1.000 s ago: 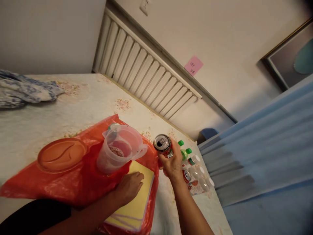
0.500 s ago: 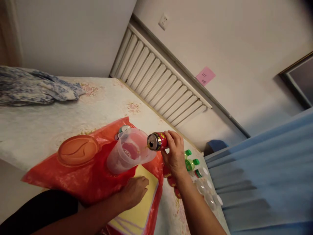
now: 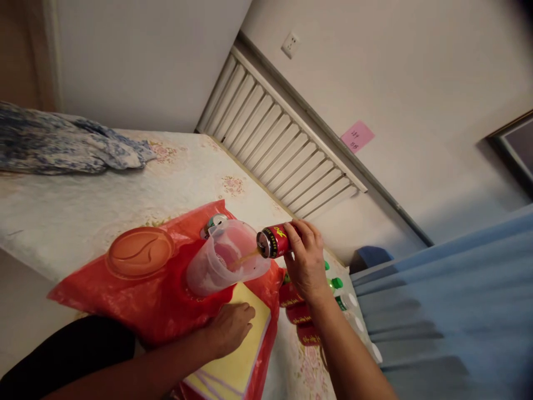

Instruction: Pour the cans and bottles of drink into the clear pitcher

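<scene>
Red can [image 3: 278,240] is clamped in the right hand [image 3: 307,258], tilted, with its opening at the rim of the translucent pitcher [image 3: 204,273]; brown liquid [image 3: 249,256] runs into the pitcher. The pitcher stands on red plastic [image 3: 89,291]. Left hand [image 3: 234,329] lies over a yellow pad [image 3: 239,366], fingers curled; any grip cannot be determined.

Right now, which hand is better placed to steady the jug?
Left, I'd say: the left hand seems to hold nothing, low over the yellow sheets beside the jug. The right hand is taken up with the red can, tilted and pouring into the jug.
</scene>
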{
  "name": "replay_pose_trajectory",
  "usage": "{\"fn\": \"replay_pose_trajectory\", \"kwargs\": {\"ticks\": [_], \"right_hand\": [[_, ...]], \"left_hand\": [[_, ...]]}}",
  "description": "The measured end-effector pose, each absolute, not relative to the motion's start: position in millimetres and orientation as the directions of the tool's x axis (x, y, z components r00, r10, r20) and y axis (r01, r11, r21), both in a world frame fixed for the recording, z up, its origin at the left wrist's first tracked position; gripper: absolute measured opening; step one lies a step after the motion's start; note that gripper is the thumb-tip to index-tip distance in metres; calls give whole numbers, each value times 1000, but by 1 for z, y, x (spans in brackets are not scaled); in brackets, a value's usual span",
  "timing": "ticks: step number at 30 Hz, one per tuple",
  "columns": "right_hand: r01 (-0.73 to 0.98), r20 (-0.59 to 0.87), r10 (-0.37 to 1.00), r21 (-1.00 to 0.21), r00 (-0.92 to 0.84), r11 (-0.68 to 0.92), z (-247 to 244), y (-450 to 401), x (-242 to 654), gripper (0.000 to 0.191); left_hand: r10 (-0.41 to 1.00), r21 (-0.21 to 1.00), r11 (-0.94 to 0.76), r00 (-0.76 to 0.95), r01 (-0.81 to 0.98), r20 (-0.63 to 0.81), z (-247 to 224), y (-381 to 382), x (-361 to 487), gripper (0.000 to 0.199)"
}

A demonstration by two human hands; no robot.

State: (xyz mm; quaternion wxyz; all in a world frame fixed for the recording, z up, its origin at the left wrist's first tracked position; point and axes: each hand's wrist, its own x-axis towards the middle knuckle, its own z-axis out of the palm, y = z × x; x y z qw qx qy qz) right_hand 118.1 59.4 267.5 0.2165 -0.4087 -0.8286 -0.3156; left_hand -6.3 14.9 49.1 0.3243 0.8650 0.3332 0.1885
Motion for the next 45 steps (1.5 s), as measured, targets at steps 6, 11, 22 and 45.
{"fn": "replay_pose_trajectory", "kwargs": {"ticks": [6,11,22,45], "right_hand": [[809,595,554,353,-582,470,271,60,116,52],[788,586,533,383,-611,482,272,62,116,54],[762,580,502,409,-642,502,278,63,114,57],[759,562,516,408,-647,507,279,62,111,57]], "left_hand": [[705,701,-560,699,442,121,47,14,-5,16],[708,716,-549,695,431,124,45,13,-4,15],[705,700,-553,701,452,104,51,13,-6,17],[700,722,-544,705,427,111,51,13,-6,14]]}}
